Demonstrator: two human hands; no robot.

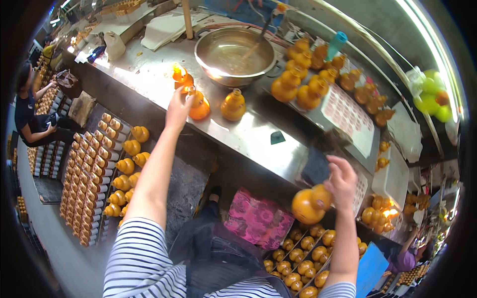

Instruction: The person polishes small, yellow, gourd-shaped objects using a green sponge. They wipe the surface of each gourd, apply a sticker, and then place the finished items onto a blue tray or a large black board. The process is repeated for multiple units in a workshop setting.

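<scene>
My left hand [179, 106] reaches to the metal worktop, its fingertips at the neck of an orange gourd-shaped bottle [199, 106]. Another such bottle [182, 77] stands just behind it, and a third [233, 105] stands to the right. On the right, my right hand [343, 180] has its fingers beside a gourd-shaped bottle [311, 204], tilted over the floor side of the worktop; the grip is partly hidden. A dark cloth [315, 166] lies near that hand at the worktop's edge.
A steel basin [235, 52] of liquid stands at the back. Gourd bottles [285, 87] crowd beside a sticker sheet [348, 115]. Racked gourd bottles [305, 268] stand low right, gold-capped bottles [89, 167] left. A pink floral cloth [257, 219] lies below. Another person [31, 115] is far left.
</scene>
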